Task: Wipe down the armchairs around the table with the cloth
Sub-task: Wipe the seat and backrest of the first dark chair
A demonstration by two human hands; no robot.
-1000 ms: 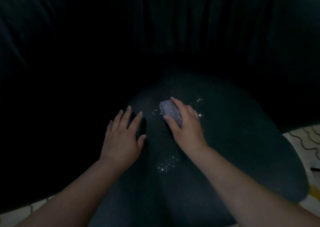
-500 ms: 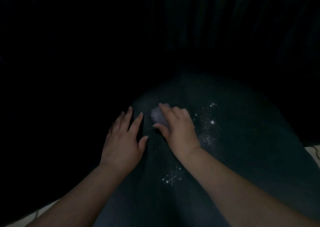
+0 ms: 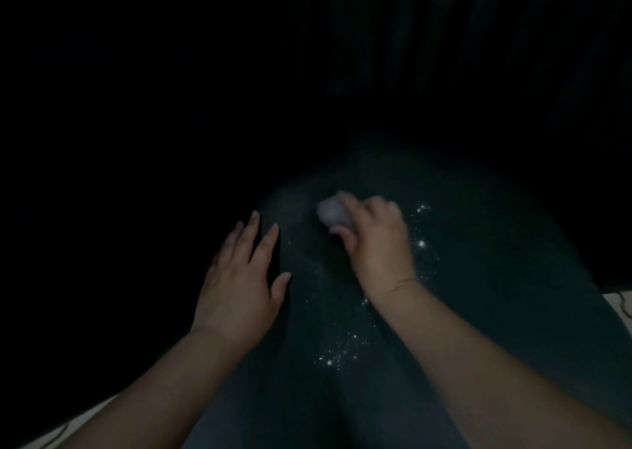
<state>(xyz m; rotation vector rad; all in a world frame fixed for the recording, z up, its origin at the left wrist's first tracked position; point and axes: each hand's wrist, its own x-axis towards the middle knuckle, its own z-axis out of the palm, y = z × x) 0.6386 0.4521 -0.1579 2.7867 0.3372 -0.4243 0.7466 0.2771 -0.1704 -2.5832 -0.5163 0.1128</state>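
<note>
The scene is very dark. A dark green armchair fills the view, and its seat cushion is the only lit part. My right hand grips a small bunched pale purple cloth and presses it on the seat near the middle. My left hand lies flat on the seat just left of it, fingers straight and spread. Glittering white specks dot the cushion between my forearms and to the right of my right hand.
The chair's pleated backrest rises behind the seat, almost black. A strip of pale patterned floor shows at the right edge, and another at the bottom left corner.
My right hand has slid the cloth a little left and back across the seat and curled more tightly round it. The left hand has stayed flat in place. The view has darkened.
</note>
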